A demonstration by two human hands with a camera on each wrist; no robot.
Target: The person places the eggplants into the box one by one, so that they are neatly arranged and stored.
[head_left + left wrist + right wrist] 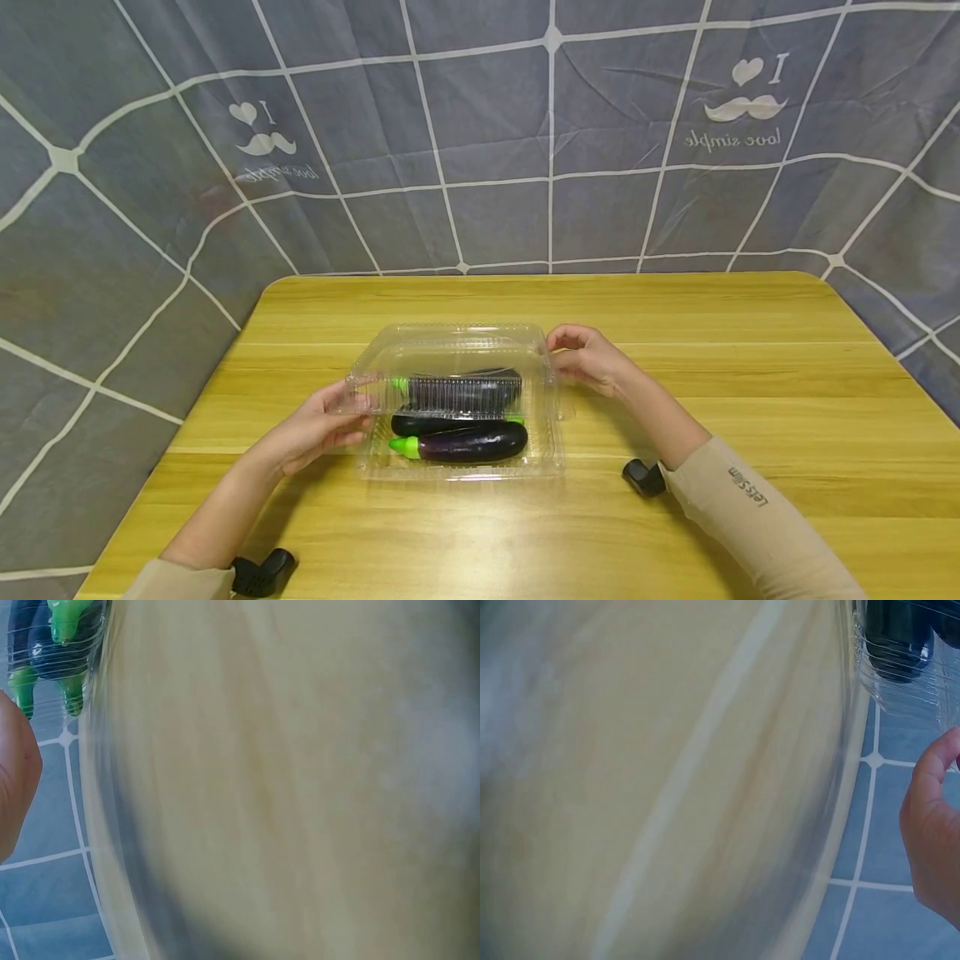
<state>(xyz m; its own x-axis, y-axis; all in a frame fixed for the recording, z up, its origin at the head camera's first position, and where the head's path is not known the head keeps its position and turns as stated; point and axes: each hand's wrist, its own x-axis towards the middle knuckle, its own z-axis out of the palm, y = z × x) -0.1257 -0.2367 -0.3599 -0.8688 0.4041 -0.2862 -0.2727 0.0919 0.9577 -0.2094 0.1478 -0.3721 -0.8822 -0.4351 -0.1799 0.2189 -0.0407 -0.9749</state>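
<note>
A clear plastic clamshell container (555,467) stands on the table, its lid (450,337) tilted up over the tray. Inside lie several eggplants with bright green stems; the front eggplant (472,443) shows fully, while those behind are partly covered by the lid's ribbed side. My left hand (311,429) holds the lid's left edge, thumb and fingers around it. At the lid's right side, my right hand (588,358) pinches the edge between curled fingers and thumb. Green stems (67,622) appear in the left wrist view, and dark eggplant ends (896,641) in the right wrist view.
The wooden table (750,400) extends around the container on all sides. A grey curtain (487,125) with white grid lines hangs behind and beside it. Black wrist devices (643,477) sit at both sleeve cuffs.
</note>
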